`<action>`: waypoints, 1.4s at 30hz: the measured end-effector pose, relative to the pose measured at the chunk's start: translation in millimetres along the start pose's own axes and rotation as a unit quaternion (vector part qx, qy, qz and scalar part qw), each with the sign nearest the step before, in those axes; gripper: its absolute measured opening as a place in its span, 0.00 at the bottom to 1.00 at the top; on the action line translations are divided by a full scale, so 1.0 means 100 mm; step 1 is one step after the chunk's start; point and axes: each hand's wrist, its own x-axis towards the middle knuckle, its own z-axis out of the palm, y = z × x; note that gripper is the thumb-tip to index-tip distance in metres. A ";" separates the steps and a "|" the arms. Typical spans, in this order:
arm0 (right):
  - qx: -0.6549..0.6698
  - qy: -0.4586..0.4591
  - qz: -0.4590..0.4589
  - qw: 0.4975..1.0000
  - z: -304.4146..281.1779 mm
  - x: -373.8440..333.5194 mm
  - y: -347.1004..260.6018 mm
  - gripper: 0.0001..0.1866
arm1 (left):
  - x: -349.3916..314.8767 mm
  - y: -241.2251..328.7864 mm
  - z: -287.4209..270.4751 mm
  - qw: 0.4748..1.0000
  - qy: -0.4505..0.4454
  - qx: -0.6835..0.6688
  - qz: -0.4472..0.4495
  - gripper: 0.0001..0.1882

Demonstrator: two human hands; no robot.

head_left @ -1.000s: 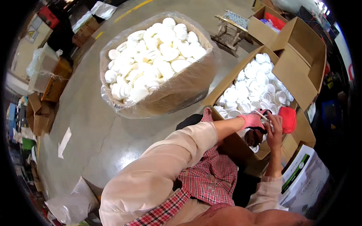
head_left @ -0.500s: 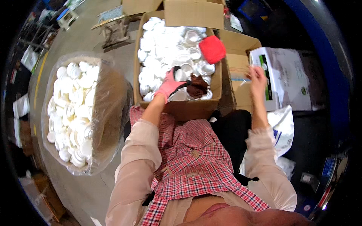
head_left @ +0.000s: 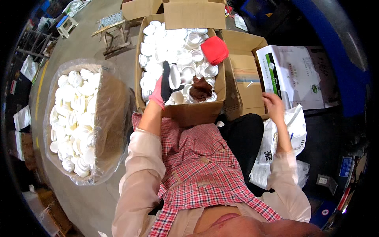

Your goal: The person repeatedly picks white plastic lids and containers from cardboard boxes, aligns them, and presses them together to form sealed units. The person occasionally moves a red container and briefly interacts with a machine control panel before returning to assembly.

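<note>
My left hand (head_left: pixel 162 89), in a pink glove with black fingers, grips a round white plastic cap (head_left: pixel 174 76) tilted on edge, between thumb and fingers. It is over the near side of a cardboard box (head_left: pixel 201 113) filled with similar white caps (head_left: pixel 166 47). A crumpled brown cloth (head_left: pixel 201 90) lies on the caps just right of that hand. My bare right hand (head_left: pixel 274 106) is beside the near right edge of an open carton (head_left: pixel 246 65), its fingers loosely bent and apart, with nothing visible in them. A small white scrap (head_left: pixel 249 83) shows against the carton.
A red piece (head_left: pixel 214 50) rests on the caps at the box's right side. To the left stands a plastic-lined carton (head_left: pixel 110 122) heaped with white caps. A white printed carton (head_left: pixel 294 75) lies at the right, with a white plastic bag (head_left: pixel 294 124) nearer me.
My left hand has closed on a white cap and tipped it up. My right hand has come down toward me, and a small white scrap now shows apart from it, over the carton.
</note>
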 end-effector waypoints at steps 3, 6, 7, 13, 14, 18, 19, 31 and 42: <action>0.002 -0.146 -0.166 0.975 1.18 0.58 -0.33 0.13 | -0.07 0.12 0.03 0.983 -0.130 -0.131 -0.022 0.44; -0.137 -0.264 -0.133 0.945 2.26 0.81 -0.56 0.29 | -0.05 0.15 -0.05 0.946 -0.209 -0.242 -0.051 0.45; -0.168 -0.265 -0.107 0.943 2.50 0.82 -0.61 0.34 | -0.06 0.14 -0.03 0.943 -0.212 -0.252 -0.045 0.46; -0.039 -0.205 -0.086 0.974 3.04 1.12 -0.22 0.20 | -0.02 0.18 0.12 0.953 -0.181 -0.241 -0.035 0.45; -0.028 -0.205 -0.054 0.977 2.91 1.21 -0.47 0.15 | -0.06 0.17 0.07 0.966 -0.128 -0.222 -0.027 0.45; 0.379 -0.266 0.105 0.880 2.21 1.57 -0.83 0.15 | 0.01 0.01 0.17 0.987 -0.046 -0.146 0.050 0.41; 0.505 -0.263 0.106 0.815 2.03 1.48 -1.14 0.14 | 0.01 0.00 0.13 0.985 -0.047 -0.163 0.035 0.40; 0.202 -0.118 -0.387 0.892 1.65 1.04 -1.73 0.15 | 0.27 -0.23 0.07 0.891 -0.274 -0.360 -0.027 0.35; 0.165 0.060 -0.306 0.936 1.62 1.16 -1.56 0.21 | 0.10 -0.31 0.64 0.870 -0.023 0.329 0.366 0.15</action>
